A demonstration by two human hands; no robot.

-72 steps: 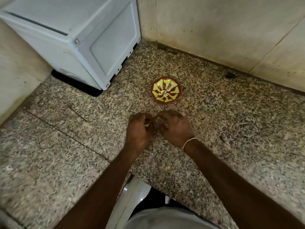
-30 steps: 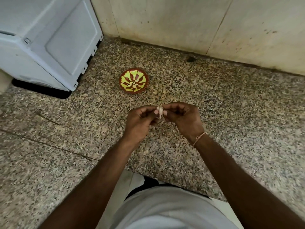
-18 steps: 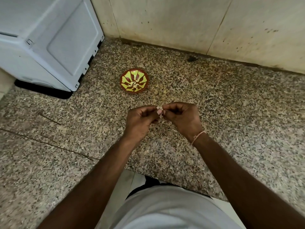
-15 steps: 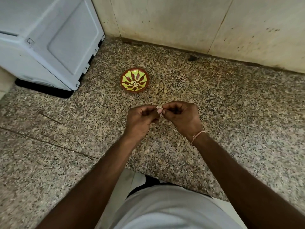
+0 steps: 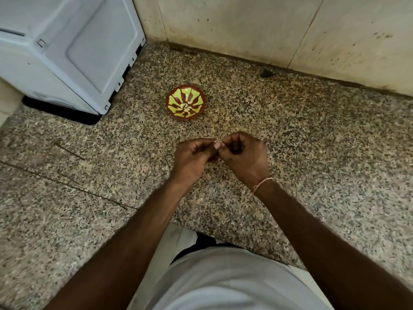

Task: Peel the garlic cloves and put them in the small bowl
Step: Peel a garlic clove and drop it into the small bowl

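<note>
Garlic clove [image 5: 219,145], papery, pinched between both curled hands [image 5: 220,151]; glazed bowl [image 5: 185,104] beyond.

We see a speckled granite desk [image 5: 312,142] running to the wall. On it stand a small red-and-yellow bowl [image 5: 185,105] and, at the far left, a white appliance [image 5: 67,52].

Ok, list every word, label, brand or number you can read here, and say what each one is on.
None: no readable text shows in this view.
White appliance: plain panels, no brand or label visible.
Small bowl: only a painted yellow and red pattern, no letters.
Counter and wall: speckles and stains only.
</note>
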